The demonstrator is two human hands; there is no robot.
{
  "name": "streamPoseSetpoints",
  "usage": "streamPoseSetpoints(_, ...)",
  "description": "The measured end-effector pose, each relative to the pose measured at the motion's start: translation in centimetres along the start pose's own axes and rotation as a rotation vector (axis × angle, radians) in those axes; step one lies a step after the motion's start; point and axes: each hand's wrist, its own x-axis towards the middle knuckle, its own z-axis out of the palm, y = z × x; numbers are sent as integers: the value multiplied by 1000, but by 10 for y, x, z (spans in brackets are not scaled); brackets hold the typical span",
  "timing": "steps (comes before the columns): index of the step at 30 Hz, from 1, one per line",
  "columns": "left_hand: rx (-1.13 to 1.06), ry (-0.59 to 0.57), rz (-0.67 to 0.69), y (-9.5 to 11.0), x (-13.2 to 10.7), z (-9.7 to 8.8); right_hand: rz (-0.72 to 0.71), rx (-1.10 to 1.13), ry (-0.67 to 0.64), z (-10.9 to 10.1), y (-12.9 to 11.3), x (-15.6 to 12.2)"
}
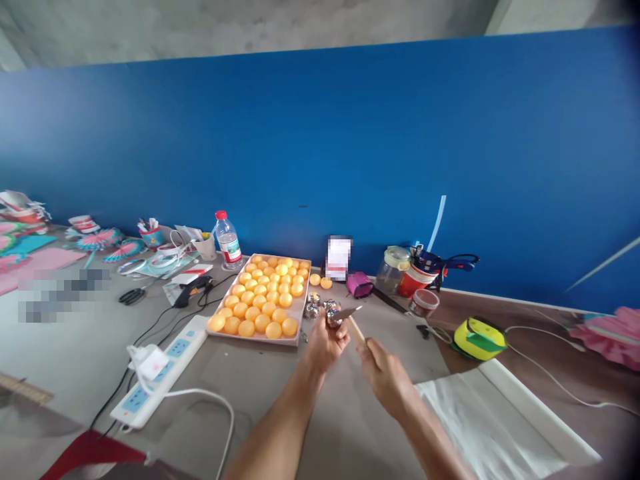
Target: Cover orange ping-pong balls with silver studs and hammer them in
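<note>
My left hand (326,343) is closed around a shiny silver ball (334,319), held up above the table. My right hand (384,368) grips the pale wooden handle of a small hammer (356,331). Its dark metal head, with a narrow tip, lies across the top of the silver ball; whether they touch I cannot tell. Just beyond my left hand several more silver balls (313,310) sit together. Two orange balls (321,281) rest behind them. To the left stands a shallow box (303,317) filled with rows of orange balls (260,303).
A power strip (167,375) and cables lie to the left, near a bottle (228,241) and scissors (133,295). Rightward are a glass jar (393,272), a red cup (415,280), a yellow-green case (480,339) and white cloth (500,423). A phone (339,257) leans against the blue partition (320,153).
</note>
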Motion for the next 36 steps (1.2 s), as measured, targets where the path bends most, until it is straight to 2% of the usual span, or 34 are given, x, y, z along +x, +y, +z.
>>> streamPoseSetpoints(3,-2,-76,16,0,-2,1,-20,90,111,-4,-5,-2)
streamPoseSetpoints(5,13,-41,3,0,-3,2,2,30,82,-3,-7,-2)
streamPoseSetpoints(8,26,29,-18,1,-2,1,12,-82,-41,-1,-8,-2)
streamPoseSetpoints(9,26,24,-17,1,-2,1,-4,-63,-42,-1,-7,-2)
streamPoseSetpoints(13,28,-43,17,3,-3,2,-30,29,86,-2,-5,-3)
streamPoseSetpoints(16,21,38,9,4,-3,4,37,-100,6,0,-2,-1)
streamPoseSetpoints(18,10,43,3,5,-4,5,24,-107,-36,1,-1,0)
streamPoseSetpoints(22,0,-88,-13,6,-6,5,-18,58,99,-1,0,-2)
streamPoseSetpoints(24,20,-52,-25,4,-6,4,-6,28,88,0,2,-1)
streamPoseSetpoints(26,70,24,-52,3,-5,3,15,-57,18,2,4,2)
streamPoseSetpoints(29,119,-5,-61,1,-4,2,21,-20,30,2,8,7)
streamPoseSetpoints(31,151,-39,-26,0,-5,4,32,78,74,-1,10,9)
streamPoseSetpoints(32,180,-20,-1,-1,-5,5,43,121,88,-2,11,9)
streamPoseSetpoints(36,393,151,228,-5,-5,8,55,145,69,-1,14,11)
